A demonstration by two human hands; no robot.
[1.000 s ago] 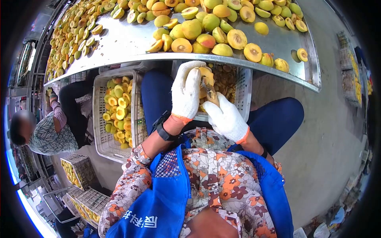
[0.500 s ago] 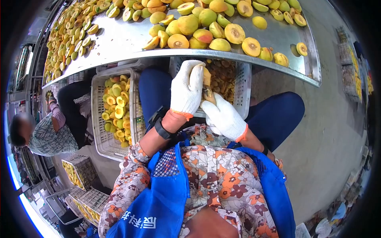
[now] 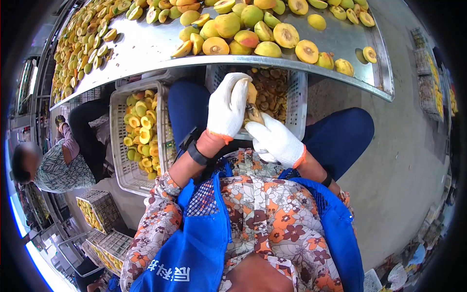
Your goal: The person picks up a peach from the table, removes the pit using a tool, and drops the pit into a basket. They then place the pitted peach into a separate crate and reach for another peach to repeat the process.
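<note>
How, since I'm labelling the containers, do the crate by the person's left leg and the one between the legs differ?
Contents: the left crate holds yellow-green fruit halves, while the middle crate holds brown pieces.
Visibility: the left crate shows most of its rim, whereas the middle crate is partly hidden by the metal table and left hand.
Both have perforated walls.

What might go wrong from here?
The tool in the right hand could slip and catch the left hand, whose gloved fingers are close by. The fruit piece, seen over the crate of brown scraps, might drop among them if the grip loosens.
</note>
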